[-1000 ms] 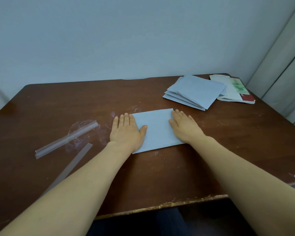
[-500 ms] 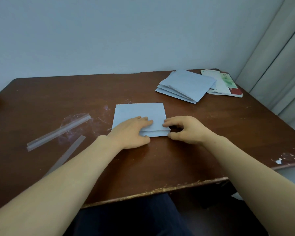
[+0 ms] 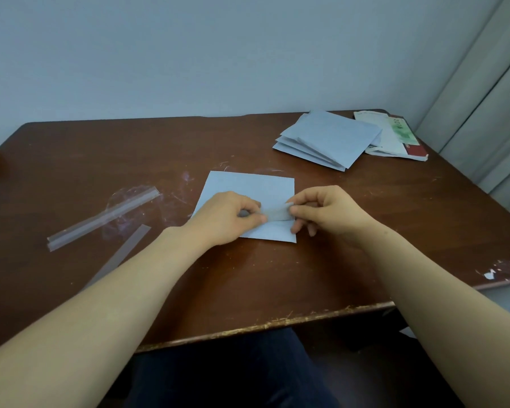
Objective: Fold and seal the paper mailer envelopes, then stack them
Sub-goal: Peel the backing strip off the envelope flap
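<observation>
**Blue mailer envelope (image 3: 249,188) mid-desk, strip pinched at both ends**

Envelope lies flat around the middle of the desk (image 3: 395,231), directly under both hands, long axis running left-right, parallel to the desk's near edge. Its folded flap sits along the envelope's near edge. A greyish liner strip (image 3: 276,214) runs the same way across that flap, between my two hands.

Left hand (image 3: 227,220): fingers curled, narrow, thumb and fingertips pinching at the strip's left end, heel of the hand over the envelope's left part. Right hand (image 3: 329,213): also narrow, thumb and forefinger pinching the strip's right end, the other fingers curled, their tips at the envelope's right edge. Both hands equally near; neither has to reach.

My read: step is peeling the liner off the adhesive, seal not yet pressed. Pull should go along the strip's long axis.

Stack of envelopes (image 3: 327,139) sits toward the far right corner, well apart from the hands, just beside some printed papers (image 3: 395,136). Two clear peeled strips (image 3: 103,219) lie near the left edge.
</observation>
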Demonstrator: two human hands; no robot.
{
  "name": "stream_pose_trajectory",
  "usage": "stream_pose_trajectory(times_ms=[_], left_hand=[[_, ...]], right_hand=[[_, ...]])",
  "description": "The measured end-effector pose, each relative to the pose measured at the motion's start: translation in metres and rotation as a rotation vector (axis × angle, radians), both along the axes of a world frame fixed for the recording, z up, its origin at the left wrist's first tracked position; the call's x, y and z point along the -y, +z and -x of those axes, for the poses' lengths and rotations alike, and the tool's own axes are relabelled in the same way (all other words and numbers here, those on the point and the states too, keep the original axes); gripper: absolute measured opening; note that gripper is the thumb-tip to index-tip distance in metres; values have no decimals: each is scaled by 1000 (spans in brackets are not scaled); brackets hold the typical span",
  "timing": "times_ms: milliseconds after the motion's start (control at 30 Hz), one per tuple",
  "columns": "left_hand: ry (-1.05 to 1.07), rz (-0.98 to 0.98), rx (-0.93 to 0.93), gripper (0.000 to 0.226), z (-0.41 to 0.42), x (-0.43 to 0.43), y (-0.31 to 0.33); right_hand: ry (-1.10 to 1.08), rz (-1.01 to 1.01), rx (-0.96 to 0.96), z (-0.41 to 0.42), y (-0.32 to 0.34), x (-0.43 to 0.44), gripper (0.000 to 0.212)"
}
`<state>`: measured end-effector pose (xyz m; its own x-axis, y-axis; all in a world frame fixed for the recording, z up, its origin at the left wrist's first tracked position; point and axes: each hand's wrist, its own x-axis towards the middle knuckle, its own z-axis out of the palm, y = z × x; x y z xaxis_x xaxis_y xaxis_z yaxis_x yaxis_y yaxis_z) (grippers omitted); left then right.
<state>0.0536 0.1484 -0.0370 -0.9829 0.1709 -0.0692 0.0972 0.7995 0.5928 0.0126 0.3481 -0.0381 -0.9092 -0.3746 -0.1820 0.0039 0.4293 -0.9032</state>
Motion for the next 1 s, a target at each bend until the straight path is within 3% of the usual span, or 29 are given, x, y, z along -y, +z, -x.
stream_pose_trajectory(times_ms=[200, 400, 500, 600, 733, 800, 867, 933, 1000], left_hand=[[20, 71, -97, 24, 3, 9, 7], [62, 7, -15, 18, 10, 21, 21], [163, -34, 18, 20, 13, 32, 22], [261, -114, 9, 21, 14, 39, 19], [280, 92, 21, 38, 17, 35, 7], [316, 266, -60, 42, 15, 28, 6], [290, 367, -258, 45, 13, 16, 7], [205, 278, -362, 47, 12, -2, 12], [131, 184, -307, 50, 15, -22, 15]], right_hand=[[-150, 321, 164, -2, 10, 5, 12], [-256, 376, 276, -2, 14, 6, 15], [-324, 380, 312, -1, 12, 4, 3], [-387, 421, 370, -1, 11, 2, 10], [-409, 426, 399, -3, 9, 2, 21], [-418, 426, 387, -3, 8, 3, 19], [-415, 423, 369, -4, 7, 4, 17], [-394, 404, 349, -5, 7, 3, 13], [-366, 395, 328, -7, 8, 3, 10]])
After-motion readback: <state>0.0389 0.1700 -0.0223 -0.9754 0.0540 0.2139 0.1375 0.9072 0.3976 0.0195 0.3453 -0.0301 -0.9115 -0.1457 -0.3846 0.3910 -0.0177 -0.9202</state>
